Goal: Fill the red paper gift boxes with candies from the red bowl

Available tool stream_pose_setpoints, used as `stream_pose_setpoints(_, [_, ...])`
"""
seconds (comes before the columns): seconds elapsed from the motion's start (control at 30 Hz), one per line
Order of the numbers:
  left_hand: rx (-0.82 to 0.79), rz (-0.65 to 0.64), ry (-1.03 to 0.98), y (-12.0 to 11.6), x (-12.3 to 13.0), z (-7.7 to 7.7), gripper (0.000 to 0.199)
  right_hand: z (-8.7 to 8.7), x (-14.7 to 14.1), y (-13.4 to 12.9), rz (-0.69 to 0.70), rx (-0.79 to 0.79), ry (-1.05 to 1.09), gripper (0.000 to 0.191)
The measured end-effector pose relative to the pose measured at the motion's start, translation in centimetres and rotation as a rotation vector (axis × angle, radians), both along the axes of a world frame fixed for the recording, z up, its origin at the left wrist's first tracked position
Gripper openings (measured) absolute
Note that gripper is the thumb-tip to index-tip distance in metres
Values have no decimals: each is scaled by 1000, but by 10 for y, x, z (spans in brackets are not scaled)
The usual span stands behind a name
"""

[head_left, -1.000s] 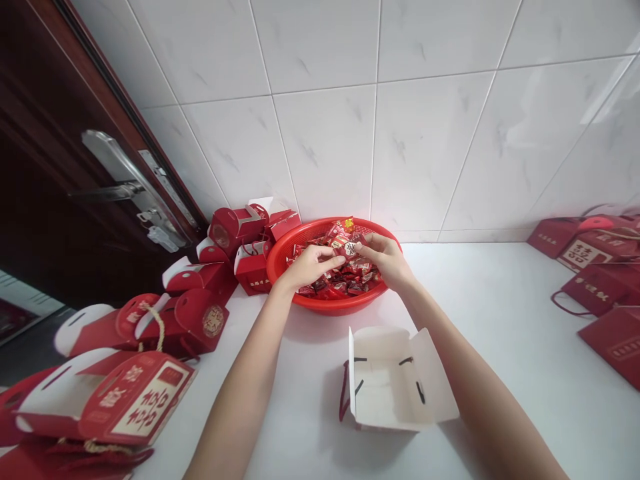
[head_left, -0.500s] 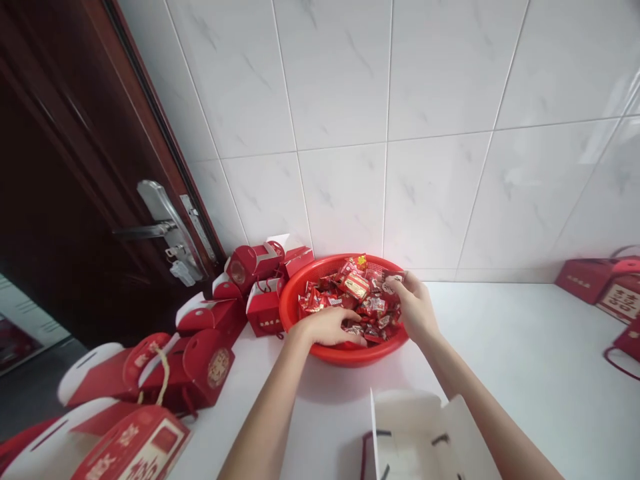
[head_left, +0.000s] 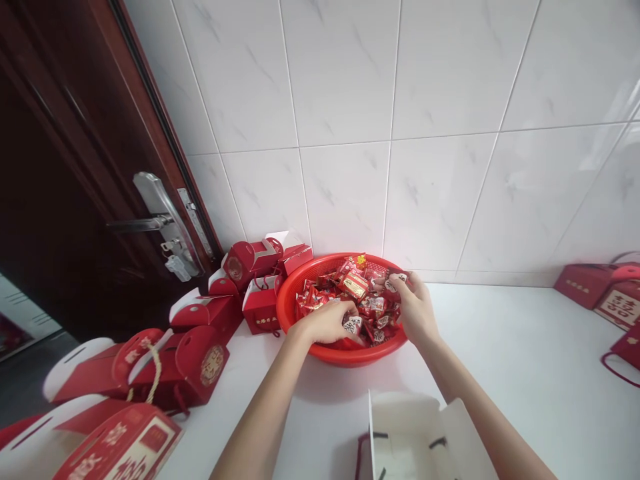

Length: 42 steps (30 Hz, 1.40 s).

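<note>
A red plastic basket (head_left: 345,358) stands against the tiled wall, filled with wrapped candies (head_left: 356,285) in red and gold packets. My left hand (head_left: 326,324) is inside its near left part, with thumb and fingers closed around a candy (head_left: 353,325) that has a white label with dark characters. At the right rim, my right hand (head_left: 418,309) pinches another white-labelled candy (head_left: 397,281) between thumb and fingers. In front of the basket, between my forearms, is an open box (head_left: 407,437) with a white inside; its near part runs out of view.
Several red gift boxes (head_left: 210,313) with handles line the left side of the white table (head_left: 505,360). More red boxes (head_left: 587,285) stand at the far right. A dark wooden door (head_left: 65,133) with a metal handle (head_left: 160,223) is on the left.
My left fingers have closed on a candy in the basket. My right hand now holds its candy with the label more visible. The view has shifted slightly.
</note>
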<state>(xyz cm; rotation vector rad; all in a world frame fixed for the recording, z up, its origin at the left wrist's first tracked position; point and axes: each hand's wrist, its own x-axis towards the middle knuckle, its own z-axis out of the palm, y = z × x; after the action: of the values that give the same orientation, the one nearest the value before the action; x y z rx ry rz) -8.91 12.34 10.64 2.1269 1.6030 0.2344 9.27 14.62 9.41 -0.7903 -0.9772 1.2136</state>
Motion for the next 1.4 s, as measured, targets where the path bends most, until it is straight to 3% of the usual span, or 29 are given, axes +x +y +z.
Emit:
stream_pose_setpoints(0.37, [29,-47,-162,1,-3,0,38,4,0,-2,-16,-25,-3,20])
stream_pose_setpoints(0.67, [225,80,-403,9,-9,-8,44,9,1,-3,-41,-129,8,16])
stream_pose_setpoints(0.93, [191,39,-409,8,-9,-8,49,3,3,3,-38,-80,53,19])
stream_pose_setpoints(1.13, [160,-11,-418,9,-9,-9,32,4,2,5,-48,-102,103,22])
stream_pose_setpoints(1.4, [120,7,-321,6,-7,-6,35,5,1,1,-13,-101,93,24])
